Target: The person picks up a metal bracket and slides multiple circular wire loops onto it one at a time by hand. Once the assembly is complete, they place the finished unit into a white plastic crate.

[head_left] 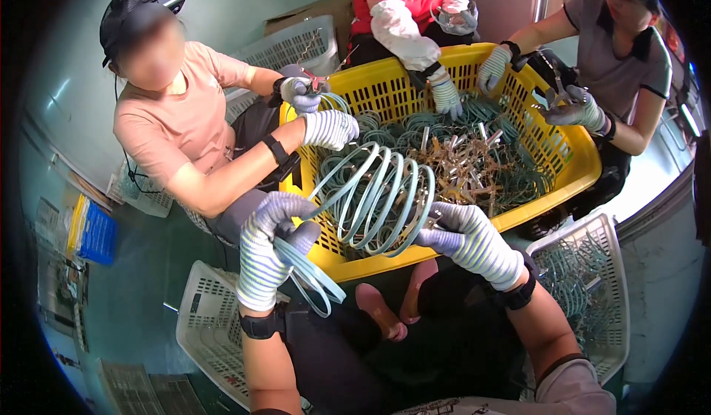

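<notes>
A pale blue-green coil [379,193] of springy tubing or wire stretches between my two gloved hands, above the near edge of a yellow crate. My left hand [275,248], in a striped glove with grey fingers, is closed round several loops at the coil's left end; loose turns hang below it. At the other end, my right hand [474,243] pinches the coil between thumb and fingers. The exact grip point there is partly hidden. Beneath the coil, the yellow crate [544,209] holds many similar coils and a heap of brownish and silvery metal pieces [459,165].
Co-workers in striped gloves sit around the crate: one at left with red-handled pliers [316,83], one at the back, one at right with a tool [557,82]. White baskets stand by my left [211,333] and right [618,296]; the right one holds coils.
</notes>
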`<state>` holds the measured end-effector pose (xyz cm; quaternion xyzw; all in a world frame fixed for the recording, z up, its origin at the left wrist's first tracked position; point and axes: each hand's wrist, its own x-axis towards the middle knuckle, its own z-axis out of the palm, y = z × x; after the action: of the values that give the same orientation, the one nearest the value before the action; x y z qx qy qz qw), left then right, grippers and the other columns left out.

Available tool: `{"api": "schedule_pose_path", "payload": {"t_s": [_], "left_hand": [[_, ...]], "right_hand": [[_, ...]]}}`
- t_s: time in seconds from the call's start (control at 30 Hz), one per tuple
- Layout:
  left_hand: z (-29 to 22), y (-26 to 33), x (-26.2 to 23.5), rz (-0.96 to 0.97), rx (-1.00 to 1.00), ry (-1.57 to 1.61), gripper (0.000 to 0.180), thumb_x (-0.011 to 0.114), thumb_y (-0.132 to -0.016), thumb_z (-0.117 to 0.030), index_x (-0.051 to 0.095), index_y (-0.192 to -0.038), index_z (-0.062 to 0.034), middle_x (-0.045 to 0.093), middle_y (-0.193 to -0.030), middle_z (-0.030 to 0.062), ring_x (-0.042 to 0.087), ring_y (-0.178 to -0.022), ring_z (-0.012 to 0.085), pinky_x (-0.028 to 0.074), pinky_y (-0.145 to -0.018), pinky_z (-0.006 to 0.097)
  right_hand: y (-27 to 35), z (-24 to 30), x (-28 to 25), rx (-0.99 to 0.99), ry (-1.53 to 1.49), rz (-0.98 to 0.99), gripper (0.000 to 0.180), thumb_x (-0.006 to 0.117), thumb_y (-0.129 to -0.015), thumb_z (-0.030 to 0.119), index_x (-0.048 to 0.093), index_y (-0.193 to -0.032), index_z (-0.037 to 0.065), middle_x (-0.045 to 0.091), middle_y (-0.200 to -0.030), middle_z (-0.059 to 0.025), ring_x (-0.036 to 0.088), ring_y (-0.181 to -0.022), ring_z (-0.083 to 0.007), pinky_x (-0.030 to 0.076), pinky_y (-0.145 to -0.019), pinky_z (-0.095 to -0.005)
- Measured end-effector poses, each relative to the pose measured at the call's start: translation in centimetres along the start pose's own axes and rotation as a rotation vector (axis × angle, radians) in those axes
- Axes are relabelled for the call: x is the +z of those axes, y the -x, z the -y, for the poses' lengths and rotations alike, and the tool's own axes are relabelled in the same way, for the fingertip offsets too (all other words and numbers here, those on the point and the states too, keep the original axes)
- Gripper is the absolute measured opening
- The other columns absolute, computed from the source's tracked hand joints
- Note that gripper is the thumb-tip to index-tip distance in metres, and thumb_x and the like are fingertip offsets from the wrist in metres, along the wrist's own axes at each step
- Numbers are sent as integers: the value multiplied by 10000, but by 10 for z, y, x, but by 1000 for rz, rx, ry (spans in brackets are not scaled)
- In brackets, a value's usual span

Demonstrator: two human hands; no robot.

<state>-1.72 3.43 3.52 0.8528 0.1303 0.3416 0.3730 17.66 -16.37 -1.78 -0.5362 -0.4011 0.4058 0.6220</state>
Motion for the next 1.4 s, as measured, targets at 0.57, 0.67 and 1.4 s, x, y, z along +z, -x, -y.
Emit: {"api": "schedule_pose_path", "payload": {"t_s": [0.57, 0.67, 1.4], "left_hand": [[0, 1, -1, 106, 108, -155, 243, 698, -740, 9, 693, -972, -60, 682, -879, 80, 658, -807, 179, 505, -733, 290], [7, 6, -2, 77, 33, -55, 193, 662, -751, 57, 687, -927, -16, 684, -849, 63, 648, -793, 142, 506, -747, 275], [9, 5, 1, 141, 85, 15, 262, 695, -748, 39, 694, -1000, -33, 702, -900, 80, 665, -816, 155, 516, -760, 280]], "right_hand": [[10, 29, 6, 249, -181, -19, 264, 634, -888, 218, 639, -1057, 15, 562, -805, 69, 452, -693, -23, 372, -636, -188], [6, 22, 7, 228, -217, -9, 237, 649, -880, 247, 649, -984, 34, 521, -738, 80, 426, -651, -26, 351, -603, -178], [7, 18, 0, 311, -202, 15, 225, 630, -893, 240, 634, -973, 30, 454, -662, 87, 374, -576, -18, 286, -520, -185]]}}
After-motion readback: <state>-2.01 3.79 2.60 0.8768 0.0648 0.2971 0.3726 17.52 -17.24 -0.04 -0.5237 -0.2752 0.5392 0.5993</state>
